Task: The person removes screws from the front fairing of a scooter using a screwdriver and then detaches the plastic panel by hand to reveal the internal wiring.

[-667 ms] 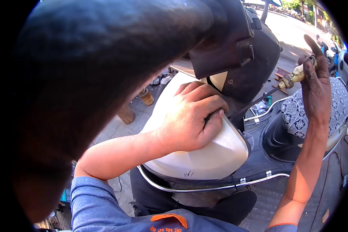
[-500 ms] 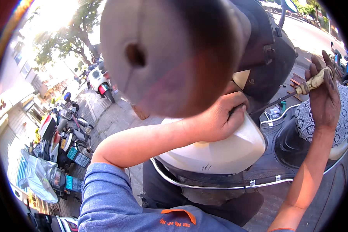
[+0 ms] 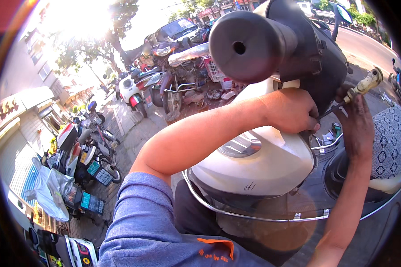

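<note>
We have the right hand (image 3: 360, 127) gripping a screwdriver (image 3: 367, 83) near the neck, yellowish handle up and to the right, shaft slanting down-left toward the left hand (image 3: 294, 111). That one's curled at the upper right edge of the white scooter panel (image 3: 258, 171); we can't tell whether it's closed on anything. We can't see the tip. Black handlebar grip (image 3: 276, 49) above, patterned seat cover (image 3: 387, 142) right of the right wrist.

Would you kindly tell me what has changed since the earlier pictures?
The right hand has slid down the screwdriver toward its shaft; the left hand has shifted right across the white panel. The screwdriver still points toward the left hand.
</note>
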`<state>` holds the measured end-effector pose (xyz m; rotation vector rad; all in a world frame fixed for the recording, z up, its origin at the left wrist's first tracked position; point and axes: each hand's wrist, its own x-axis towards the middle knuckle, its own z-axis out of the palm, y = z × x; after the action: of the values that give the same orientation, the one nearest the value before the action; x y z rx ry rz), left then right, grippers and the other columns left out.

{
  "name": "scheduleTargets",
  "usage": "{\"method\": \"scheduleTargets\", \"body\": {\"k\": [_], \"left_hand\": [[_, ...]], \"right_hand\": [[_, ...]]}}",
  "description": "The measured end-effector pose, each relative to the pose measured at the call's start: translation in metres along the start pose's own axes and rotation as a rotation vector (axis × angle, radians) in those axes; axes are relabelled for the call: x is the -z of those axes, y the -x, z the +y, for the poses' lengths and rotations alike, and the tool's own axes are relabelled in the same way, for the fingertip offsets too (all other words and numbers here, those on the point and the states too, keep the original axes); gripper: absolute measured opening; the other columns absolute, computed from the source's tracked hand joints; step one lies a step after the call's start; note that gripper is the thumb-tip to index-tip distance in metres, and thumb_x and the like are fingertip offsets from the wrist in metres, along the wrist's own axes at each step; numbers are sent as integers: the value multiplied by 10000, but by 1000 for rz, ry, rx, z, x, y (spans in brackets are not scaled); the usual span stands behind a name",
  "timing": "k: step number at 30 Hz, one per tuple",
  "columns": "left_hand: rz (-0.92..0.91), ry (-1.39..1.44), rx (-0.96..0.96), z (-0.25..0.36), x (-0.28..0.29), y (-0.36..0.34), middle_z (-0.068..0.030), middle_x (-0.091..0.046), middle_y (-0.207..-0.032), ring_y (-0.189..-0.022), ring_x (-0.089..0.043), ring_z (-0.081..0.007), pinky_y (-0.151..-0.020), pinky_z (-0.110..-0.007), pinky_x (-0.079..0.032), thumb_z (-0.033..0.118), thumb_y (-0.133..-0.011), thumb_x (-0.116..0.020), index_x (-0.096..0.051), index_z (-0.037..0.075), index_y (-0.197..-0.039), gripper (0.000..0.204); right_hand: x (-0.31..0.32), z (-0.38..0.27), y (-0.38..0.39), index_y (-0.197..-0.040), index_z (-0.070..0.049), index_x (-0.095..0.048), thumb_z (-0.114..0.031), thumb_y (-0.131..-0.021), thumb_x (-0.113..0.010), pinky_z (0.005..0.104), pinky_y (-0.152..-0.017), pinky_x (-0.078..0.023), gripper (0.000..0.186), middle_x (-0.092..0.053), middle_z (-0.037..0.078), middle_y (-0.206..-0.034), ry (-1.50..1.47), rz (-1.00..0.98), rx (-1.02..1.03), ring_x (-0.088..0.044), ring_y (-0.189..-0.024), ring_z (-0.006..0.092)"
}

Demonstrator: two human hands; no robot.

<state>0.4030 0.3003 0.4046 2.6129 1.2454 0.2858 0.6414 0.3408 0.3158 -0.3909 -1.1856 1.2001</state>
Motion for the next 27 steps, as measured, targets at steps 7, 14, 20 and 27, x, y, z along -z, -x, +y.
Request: {"method": "scheduleTargets", "body": {"k": [7,14,20,27], "left_hand": [[-63,-39,102,16,10,-12,-106,-667,-697,-678,-627,-170,-658,-353,-478,398,-951,-777,-776,-10,-955,408],[-166,302,244,7,6,-11,12,-686,-897,-844,-574,-67,-757,-255,-456,214,-1015,-748,-748,1,-1041,214],[-78,261,249,9,-5,-10,36,-624,-901,-877,-545,-69,-806,-243,-426,227,-987,-787,-694,34,-977,215],[-121,320,270,2,-1,-5,42,-641,-910,-881,-579,-59,-837,-237,-469,172,-1000,-765,-694,32,-1002,157]], "right_hand": [[-23,20,15,-1278,-1,-711,-178,-1032,-756,265,-801,-582,307,-752,43,-1041,-62,71,64,-698,-867,113],[-26,32,26,-1248,1,-744,-174,-1058,-715,255,-780,-590,260,-775,70,-1048,-136,24,74,-728,-905,119],[-23,33,28,-1074,30,-794,-176,-1037,-712,260,-767,-583,225,-769,67,-856,140,100,187,-718,-802,108],[-29,23,32,-1133,10,-720,-168,-1094,-648,238,-710,-530,196,-704,21,-882,18,-43,187,-614,-768,74]]}}
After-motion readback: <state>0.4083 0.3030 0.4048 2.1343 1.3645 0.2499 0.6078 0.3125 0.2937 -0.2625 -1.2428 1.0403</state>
